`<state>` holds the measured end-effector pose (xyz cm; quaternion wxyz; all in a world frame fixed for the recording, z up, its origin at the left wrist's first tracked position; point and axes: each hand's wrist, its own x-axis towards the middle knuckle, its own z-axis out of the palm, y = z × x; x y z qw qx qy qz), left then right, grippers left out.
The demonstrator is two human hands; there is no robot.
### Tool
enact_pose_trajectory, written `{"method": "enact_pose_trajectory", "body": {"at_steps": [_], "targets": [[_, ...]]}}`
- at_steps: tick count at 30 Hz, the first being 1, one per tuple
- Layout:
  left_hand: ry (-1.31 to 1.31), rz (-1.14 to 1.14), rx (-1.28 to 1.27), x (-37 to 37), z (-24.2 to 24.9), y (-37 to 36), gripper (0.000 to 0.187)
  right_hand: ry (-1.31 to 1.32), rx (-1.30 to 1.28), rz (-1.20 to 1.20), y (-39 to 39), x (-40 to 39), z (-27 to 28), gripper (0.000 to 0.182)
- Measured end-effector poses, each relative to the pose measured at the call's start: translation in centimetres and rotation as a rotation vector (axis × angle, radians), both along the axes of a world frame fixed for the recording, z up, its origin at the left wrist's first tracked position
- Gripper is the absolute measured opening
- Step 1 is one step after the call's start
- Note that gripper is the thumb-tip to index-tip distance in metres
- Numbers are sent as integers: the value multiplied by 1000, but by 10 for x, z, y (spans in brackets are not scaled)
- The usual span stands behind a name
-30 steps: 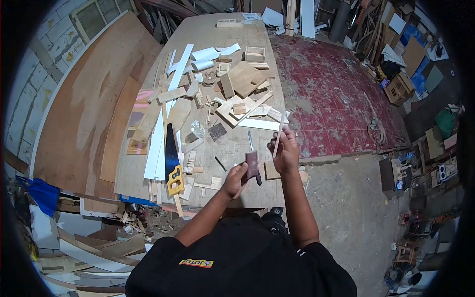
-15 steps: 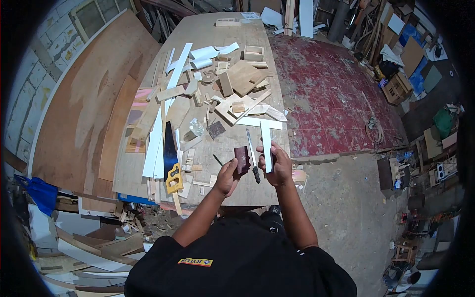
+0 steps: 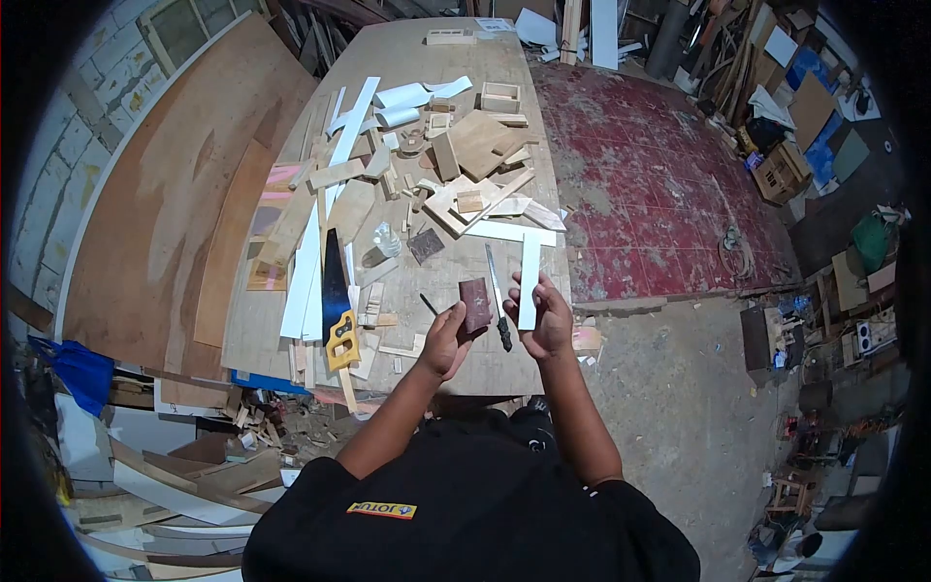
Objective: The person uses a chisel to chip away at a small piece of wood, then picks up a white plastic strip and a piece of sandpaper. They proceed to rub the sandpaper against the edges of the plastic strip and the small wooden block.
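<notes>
My left hand (image 3: 446,341) grips a reddish-brown piece of sandpaper (image 3: 474,304), thumb over its near side. The fingers of my right hand (image 3: 550,322) are around a flat white strip (image 3: 529,276), which points away from me over the bench. Between my hands lies a slim metal blade with a black handle (image 3: 503,335). A dark pencil-like stick (image 3: 428,304) rests just beyond my left hand. Farther up, a dark brown square sheet (image 3: 425,245) lies near a clear plastic bottle (image 3: 386,242).
On the workbench (image 3: 388,48), a handsaw with a yellow handle (image 3: 341,339) lies to the left, beside long white strips (image 3: 304,291). Wood offcuts (image 3: 485,145) and a small wooden box (image 3: 500,97) are heaped mid-bench. A large plywood sheet (image 3: 165,213) leans at the left.
The sandpaper has turned in my left hand and shows a flatter face. The white strip has shifted slightly right and away from me with my right hand.
</notes>
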<state>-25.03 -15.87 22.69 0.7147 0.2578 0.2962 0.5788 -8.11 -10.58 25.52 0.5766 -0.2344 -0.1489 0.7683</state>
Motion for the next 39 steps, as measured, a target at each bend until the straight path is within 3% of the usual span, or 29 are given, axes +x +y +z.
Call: {"method": "enact_pose_trajectory", "body": {"at_steps": [8, 11, 16, 18, 25, 30, 33, 38, 39], "targets": [[-71, -67, 32, 9, -10, -3, 46, -160, 63, -155, 6, 4, -32, 23], [-65, -50, 29, 11, 2, -4, 45, -262, 53, -260, -5, -5, -2, 28], [-29, -59, 72, 10, 2, -1, 44, -341, 119, -226, -16, -4, -13, 27], [3, -67, 81, 8, 0, 1, 43, -435, 90, -103, -17, -2, -12, 27], [275, -78, 156, 11, 1, 3, 39, -715, 133, -8, -19, 4, -13, 18], [294, -38, 126, 7, -1, 9, 35, -627, 128, 2, -36, -3, -11, 14], [270, -35, 104, 12, -6, 6, 33, -623, 149, -115, -37, -6, -20, 13], [419, 42, 214, 25, 3, 1, 31, -588, 135, -178, -23, -9, -18, 12], [567, 62, 322, 20, 15, 3, 31, -572, 155, -192, -25, -11, -19, 12]]}}
